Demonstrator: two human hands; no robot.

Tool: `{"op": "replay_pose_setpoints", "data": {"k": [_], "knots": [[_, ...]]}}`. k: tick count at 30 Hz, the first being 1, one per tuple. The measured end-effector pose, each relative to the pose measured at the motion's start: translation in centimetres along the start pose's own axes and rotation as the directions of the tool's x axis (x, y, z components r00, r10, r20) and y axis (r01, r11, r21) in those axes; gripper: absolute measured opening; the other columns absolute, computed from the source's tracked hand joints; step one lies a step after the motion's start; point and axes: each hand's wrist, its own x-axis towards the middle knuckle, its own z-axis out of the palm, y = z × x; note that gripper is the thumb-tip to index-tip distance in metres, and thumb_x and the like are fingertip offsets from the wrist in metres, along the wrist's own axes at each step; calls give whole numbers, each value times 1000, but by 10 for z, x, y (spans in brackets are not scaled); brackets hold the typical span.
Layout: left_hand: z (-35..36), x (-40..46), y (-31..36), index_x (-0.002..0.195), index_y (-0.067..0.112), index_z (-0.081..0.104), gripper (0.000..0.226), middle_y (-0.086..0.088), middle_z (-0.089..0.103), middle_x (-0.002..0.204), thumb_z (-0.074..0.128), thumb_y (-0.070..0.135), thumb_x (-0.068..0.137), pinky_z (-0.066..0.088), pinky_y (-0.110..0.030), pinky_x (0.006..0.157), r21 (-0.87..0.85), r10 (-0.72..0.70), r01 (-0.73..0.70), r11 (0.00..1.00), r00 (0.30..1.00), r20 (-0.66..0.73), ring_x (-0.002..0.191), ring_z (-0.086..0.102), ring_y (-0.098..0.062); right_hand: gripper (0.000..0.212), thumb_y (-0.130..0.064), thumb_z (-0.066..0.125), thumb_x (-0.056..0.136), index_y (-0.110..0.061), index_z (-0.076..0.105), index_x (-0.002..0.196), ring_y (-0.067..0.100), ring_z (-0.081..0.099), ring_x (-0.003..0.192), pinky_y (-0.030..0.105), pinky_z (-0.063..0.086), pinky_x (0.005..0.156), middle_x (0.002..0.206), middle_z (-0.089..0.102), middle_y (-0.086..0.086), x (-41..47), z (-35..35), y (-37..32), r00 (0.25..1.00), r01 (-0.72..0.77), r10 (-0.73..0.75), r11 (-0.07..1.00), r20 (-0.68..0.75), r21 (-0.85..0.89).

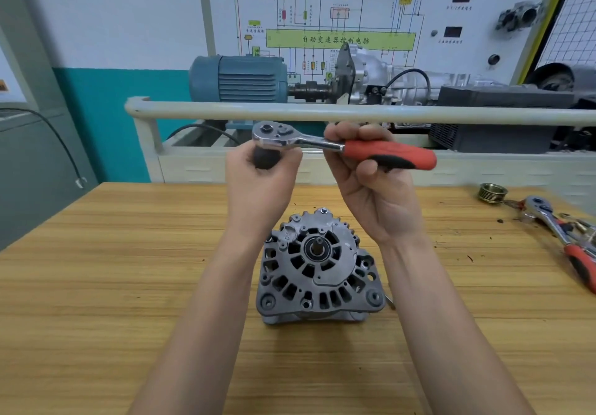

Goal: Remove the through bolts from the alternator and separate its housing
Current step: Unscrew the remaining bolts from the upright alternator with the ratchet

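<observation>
Both hands are raised above the alternator (317, 268), which sits on the wooden table (129, 269) at six o'clock from them. The right hand (371, 176) grips the ratchet (342, 147) handle; the left hand (261, 172) curls around the dark socket (266, 158) under its head.

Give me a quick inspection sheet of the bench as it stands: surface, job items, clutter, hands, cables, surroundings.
Surface: wooden bench top, with dark specks near its right side.
Job's things: alternator stands on the bench, shaft end up, housing not separated; ratchet held in the air above it.
Clutter: second ratchet and a grooved pulley at the right edge.
Hands: left hand grips a dark socket under the ratchet head; right hand holds the ratchet where shank meets handle.
Cables: black cable hangs at left, off the bench.
Surroundings: blue motor, wiring-diagram board, white rail behind.
</observation>
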Motion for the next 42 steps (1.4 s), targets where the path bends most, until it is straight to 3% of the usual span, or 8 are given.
{"op": "replay_pose_setpoints", "data": {"k": [3,9,13,22,30,34,37,42], "knots": [[3,-2,-2,52,22,37,41,13,31,46,65,9,80,24,-18,44,58,60,-57,997,997,-48,46,26,-4,27,-17,72,77,-18,72,104,14,62,112,26,45,98,109,71,-2,0,-1,-4,999,0,2,999,44,-49],[-28,9,1,57,13,50,30,4,43,44,69,30,72,30,-23,42,-36,23,-7,999,891,454,39,35,-16,30,-6,63,81,0,68,110,26,65,109,35,52,93,113,68,16,5,2,4,981,-100,146,944,-125,315],[-33,7,3,52,23,52,28,6,40,41,67,28,74,27,-22,41,-40,-14,48,998,794,607,35,32,-14,28,-8,54,87,1,67,110,28,65,109,36,52,93,115,67,18,5,8,6,973,-132,183,940,-140,314],[-6,3,3,54,17,40,30,2,31,47,60,16,77,22,-22,45,-3,-58,59,998,996,64,44,24,-11,29,-11,74,73,-22,73,100,19,61,115,36,51,95,112,71,-1,-1,-1,-11,990,-23,53,975,133,-223],[-23,6,2,53,12,46,30,4,39,40,68,15,73,23,-25,40,-113,54,-11,994,920,387,35,29,-17,25,-9,63,81,-2,69,104,30,66,106,37,53,91,111,69,18,4,2,3,981,-86,123,967,-147,241],[-30,7,3,53,22,49,26,7,39,41,63,20,75,23,-26,40,-171,58,38,985,850,524,35,27,-16,24,-4,52,88,3,63,107,32,65,107,40,52,94,113,67,21,5,8,3,980,-88,139,944,-141,317],[-25,7,4,49,25,45,35,9,36,40,63,18,78,22,-22,41,-116,18,39,993,890,455,36,25,-15,21,-5,63,83,-2,68,104,29,65,108,38,51,94,111,69,17,2,8,-2,994,-64,79,980,-75,189],[-6,2,2,51,15,39,28,4,35,42,55,14,74,23,-22,42,-44,10,-9,999,999,34,40,27,-12,26,-14,78,71,-18,72,97,24,62,113,36,46,96,112,70,6,-3,1,-19,988,23,21,958,151,-287]]}}
